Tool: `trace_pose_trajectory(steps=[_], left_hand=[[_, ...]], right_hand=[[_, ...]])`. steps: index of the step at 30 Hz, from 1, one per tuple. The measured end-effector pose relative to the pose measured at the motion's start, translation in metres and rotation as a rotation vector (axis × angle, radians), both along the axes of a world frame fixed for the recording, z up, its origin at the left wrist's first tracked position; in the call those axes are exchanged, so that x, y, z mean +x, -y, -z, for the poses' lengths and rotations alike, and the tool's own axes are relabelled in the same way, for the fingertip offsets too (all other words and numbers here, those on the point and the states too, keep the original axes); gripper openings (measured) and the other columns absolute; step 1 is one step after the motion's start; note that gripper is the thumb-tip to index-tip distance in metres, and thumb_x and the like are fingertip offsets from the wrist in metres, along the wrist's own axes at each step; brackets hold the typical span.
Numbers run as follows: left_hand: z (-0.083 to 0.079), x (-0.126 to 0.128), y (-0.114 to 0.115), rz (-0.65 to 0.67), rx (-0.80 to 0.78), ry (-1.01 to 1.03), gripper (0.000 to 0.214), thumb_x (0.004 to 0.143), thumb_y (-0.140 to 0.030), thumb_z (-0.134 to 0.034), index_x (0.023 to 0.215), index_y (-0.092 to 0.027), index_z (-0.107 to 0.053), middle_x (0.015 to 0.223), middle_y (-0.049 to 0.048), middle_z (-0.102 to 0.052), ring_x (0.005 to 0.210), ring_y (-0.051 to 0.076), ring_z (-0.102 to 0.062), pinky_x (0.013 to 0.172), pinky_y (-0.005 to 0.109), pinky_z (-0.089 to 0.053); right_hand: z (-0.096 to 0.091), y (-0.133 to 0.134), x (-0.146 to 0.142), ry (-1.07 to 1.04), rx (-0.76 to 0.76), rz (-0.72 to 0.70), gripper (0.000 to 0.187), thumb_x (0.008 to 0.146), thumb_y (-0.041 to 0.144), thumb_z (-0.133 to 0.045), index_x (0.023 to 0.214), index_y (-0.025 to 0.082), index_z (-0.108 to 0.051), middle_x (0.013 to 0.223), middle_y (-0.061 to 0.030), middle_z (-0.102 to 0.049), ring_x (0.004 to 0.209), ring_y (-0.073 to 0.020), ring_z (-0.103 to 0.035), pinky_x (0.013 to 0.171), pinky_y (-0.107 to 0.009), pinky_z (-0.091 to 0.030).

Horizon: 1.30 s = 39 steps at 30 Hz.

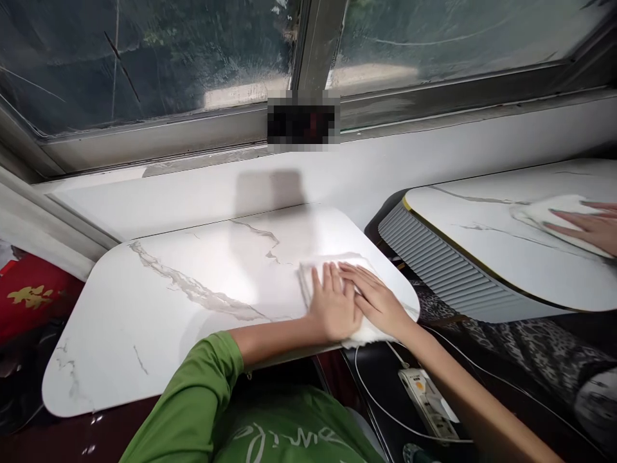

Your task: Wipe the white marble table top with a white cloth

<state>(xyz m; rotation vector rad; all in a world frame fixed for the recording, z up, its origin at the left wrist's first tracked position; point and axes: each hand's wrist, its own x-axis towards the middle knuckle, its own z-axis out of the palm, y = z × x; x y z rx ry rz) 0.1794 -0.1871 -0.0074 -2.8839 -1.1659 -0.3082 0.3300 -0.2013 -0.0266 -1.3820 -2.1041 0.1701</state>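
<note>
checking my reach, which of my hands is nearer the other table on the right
Right. Your right hand is on the cloth, left of the other table; your left hand is on the cloth too, farther left.

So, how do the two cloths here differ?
The near cloth lies under the person's left hand and right hand; the far cloth, under a co-worker's hand. The near cloth overhangs the front edge of the near tabletop; the far cloth shows only on top of the right tabletop. Both are white.
</note>
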Motion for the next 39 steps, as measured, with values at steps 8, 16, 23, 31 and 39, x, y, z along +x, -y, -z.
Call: trace_pose_trajectory(steps=[8, 16, 23, 31, 39], left_hand=[[0.000, 0.055, 0.010, 0.144, -0.054, 0.006, 0.061, 0.092, -0.038, -0.035, 0.140, -0.001, -0.038, 0.147, 0.0237, -0.034, 0.139, 0.039, -0.023, 0.113, 0.061, -0.012], [0.006, 0.063, -0.108, 0.118, -0.044, 0.062, 0.053, 0.093, -0.032, -0.037, 0.140, -0.007, -0.039, 0.148, 0.0177, -0.035, 0.139, 0.029, -0.028, 0.115, 0.049, -0.016], [-0.001, 0.051, -0.225, 0.026, -0.088, 0.067, 0.046, 0.094, -0.028, -0.034, 0.137, -0.014, -0.042, 0.148, 0.0091, -0.039, 0.137, 0.022, -0.032, 0.115, 0.043, -0.017], [0.005, 0.051, -0.234, -0.055, -0.061, 0.121, 0.047, 0.094, -0.025, -0.031, 0.138, -0.012, -0.041, 0.147, 0.0109, -0.039, 0.137, 0.023, -0.030, 0.116, 0.044, -0.016], [0.006, 0.037, -0.150, 0.002, -0.045, 0.068, 0.051, 0.094, -0.029, -0.034, 0.139, -0.008, -0.039, 0.150, 0.0179, -0.032, 0.141, 0.028, -0.025, 0.116, 0.048, -0.011]], right_hand=[[0.004, 0.030, 0.053, 0.062, 0.005, 0.187, 0.047, 0.083, 0.019, -0.034, 0.127, 0.026, -0.050, 0.135, -0.0067, -0.054, 0.126, -0.0245, -0.049, 0.108, -0.050, -0.037], [0.001, -0.089, 0.056, 0.098, 0.046, 0.234, 0.039, 0.080, 0.019, -0.036, 0.113, 0.018, -0.057, 0.122, -0.0115, -0.061, 0.115, -0.0272, -0.054, 0.101, -0.048, -0.041], [-0.004, -0.216, 0.033, 0.081, 0.039, 0.251, 0.037, 0.078, 0.019, -0.035, 0.106, 0.014, -0.058, 0.110, -0.0143, -0.066, 0.103, -0.0284, -0.057, 0.096, -0.046, -0.042], [-0.005, -0.233, 0.031, 0.035, 0.020, 0.242, 0.038, 0.077, 0.019, -0.037, 0.107, 0.016, -0.058, 0.111, -0.0125, -0.066, 0.104, -0.0293, -0.057, 0.096, -0.047, -0.043], [0.000, -0.141, 0.022, 0.048, 0.014, 0.246, 0.040, 0.081, 0.018, -0.036, 0.115, 0.016, -0.057, 0.131, -0.0127, -0.057, 0.126, -0.0263, -0.048, 0.109, -0.050, -0.033]])
